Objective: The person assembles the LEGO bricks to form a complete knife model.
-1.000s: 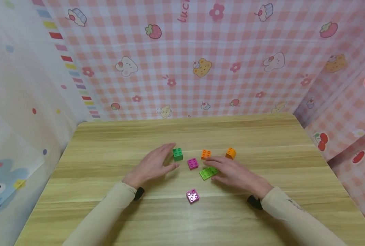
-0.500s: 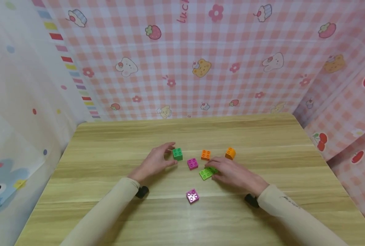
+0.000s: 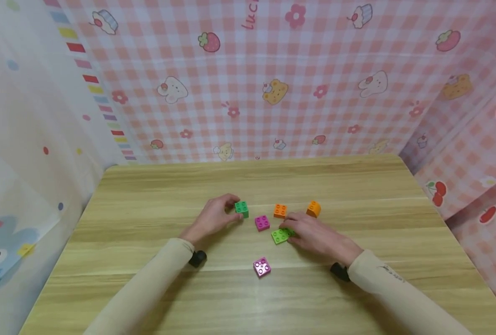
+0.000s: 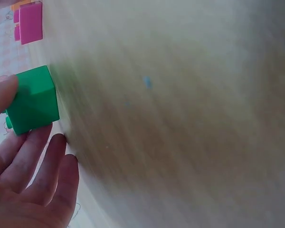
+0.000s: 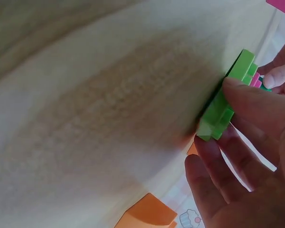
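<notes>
My left hand [image 3: 213, 217] pinches a dark green toy building brick [image 3: 242, 210] between thumb and fingers. The left wrist view shows the thumb on one side of this green brick [image 4: 35, 104] and fingertips at the opposite side. With thumb and fingers, my right hand [image 3: 316, 234] holds the right end of a flat lime green brick [image 3: 279, 236], partly covering it. In the right wrist view, the lime brick [image 5: 241, 66] is slightly tilted, one edge close over the table. A magenta brick [image 3: 262, 223] stands between the hands.
Beyond the right hand are an orange square brick [image 3: 280, 211] and an orange brick with a rounded side [image 3: 313, 209]. A pinkish-purple brick [image 3: 262, 267] lies nearer the front of the wooden table [image 3: 147, 186]. Patterned cloth [image 3: 248, 111] hangs behind the table.
My left hand has moved right and its thumb and fingers have closed on the dark green brick. The right hand's fingers have drawn in at the lime brick's right end.
</notes>
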`<state>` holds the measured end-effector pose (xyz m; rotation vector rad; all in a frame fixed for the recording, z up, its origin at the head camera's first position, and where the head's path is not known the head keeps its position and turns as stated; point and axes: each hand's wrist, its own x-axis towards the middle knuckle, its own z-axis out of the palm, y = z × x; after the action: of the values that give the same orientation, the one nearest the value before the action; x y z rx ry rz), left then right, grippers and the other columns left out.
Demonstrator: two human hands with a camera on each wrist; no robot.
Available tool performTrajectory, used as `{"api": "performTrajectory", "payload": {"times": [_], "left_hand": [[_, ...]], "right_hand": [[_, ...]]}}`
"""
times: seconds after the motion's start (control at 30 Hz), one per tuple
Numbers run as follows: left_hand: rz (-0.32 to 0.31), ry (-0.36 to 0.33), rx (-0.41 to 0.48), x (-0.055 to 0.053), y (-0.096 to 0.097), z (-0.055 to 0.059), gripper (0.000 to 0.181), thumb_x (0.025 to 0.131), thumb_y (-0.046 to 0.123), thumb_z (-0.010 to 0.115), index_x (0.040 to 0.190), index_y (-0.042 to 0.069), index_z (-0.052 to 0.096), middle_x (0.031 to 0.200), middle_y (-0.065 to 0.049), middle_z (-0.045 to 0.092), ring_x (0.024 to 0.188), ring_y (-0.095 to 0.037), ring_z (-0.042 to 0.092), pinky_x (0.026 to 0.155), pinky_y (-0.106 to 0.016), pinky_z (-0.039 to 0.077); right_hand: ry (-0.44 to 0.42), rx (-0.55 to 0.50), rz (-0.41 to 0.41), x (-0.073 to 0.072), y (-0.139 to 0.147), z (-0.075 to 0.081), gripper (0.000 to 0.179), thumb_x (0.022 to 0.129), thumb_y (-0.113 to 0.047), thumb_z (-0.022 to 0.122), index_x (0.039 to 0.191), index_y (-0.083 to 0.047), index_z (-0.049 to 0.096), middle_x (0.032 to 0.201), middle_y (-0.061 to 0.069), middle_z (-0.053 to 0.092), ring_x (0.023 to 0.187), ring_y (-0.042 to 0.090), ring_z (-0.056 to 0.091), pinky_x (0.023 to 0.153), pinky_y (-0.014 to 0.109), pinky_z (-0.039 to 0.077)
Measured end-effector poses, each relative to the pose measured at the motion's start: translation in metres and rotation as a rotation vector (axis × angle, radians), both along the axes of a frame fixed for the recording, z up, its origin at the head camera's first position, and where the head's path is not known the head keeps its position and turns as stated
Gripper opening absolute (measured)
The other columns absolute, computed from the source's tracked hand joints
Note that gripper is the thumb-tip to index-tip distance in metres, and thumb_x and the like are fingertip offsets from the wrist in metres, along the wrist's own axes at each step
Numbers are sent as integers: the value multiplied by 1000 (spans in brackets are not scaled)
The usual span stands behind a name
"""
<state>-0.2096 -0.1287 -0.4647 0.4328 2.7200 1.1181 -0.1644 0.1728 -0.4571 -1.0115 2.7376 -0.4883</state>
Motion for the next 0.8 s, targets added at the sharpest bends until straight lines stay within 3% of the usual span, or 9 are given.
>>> {"api": "performTrajectory", "payload": {"times": [0.23,0.47,0.8], "left_hand": [[7,-10,26,4,-1,0,37,91,21,81,123,6,68,115,-7,71,111,-24,65,103,-42,54],[5,-9,73,18,-3,4,39,92,20,80,126,5,67,119,-10,72,114,-27,67,98,-42,58],[-15,-34,106,39,2,10,37,92,18,80,124,6,68,111,-5,73,102,-19,68,94,-37,59]], "right_hand": [[-20,-49,-57,4,5,6,39,96,-15,76,133,-6,66,129,7,64,119,23,61,105,45,53],[27,-102,-81,10,9,11,41,95,-14,76,133,-4,65,128,9,64,117,25,63,103,46,55],[52,-139,-103,13,11,13,39,96,-17,76,132,-4,66,127,10,63,112,24,63,98,45,57]]}}
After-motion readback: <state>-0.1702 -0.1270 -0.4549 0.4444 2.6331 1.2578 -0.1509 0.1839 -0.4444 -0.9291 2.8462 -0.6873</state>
